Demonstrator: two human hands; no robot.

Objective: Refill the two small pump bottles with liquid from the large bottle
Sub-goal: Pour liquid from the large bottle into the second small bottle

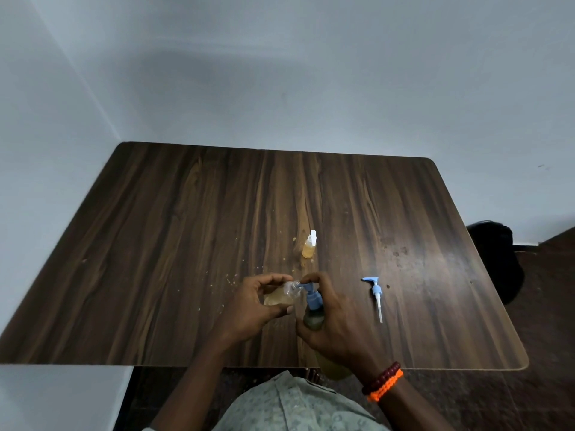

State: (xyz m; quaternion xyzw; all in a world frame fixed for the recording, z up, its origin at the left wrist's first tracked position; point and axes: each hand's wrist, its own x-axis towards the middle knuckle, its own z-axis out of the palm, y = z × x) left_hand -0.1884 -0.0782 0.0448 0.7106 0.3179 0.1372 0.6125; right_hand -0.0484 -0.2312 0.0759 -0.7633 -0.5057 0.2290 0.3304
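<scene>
Large bottle (314, 318) near table (186, 244) front edge, right hand (339, 321) gripping it, finger on blue pump (312, 295). Left hand (249, 306) grips clear small bottle (281, 295) at spout. Second small bottle (308, 248) stands behind; loose pump (376, 295) lies right.

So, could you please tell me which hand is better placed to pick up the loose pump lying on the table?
Right. The loose pump lies on the table just beyond the right hand, on its side. The left hand is farther off and holds the small bottle; the right would first have to release the large bottle.
</scene>
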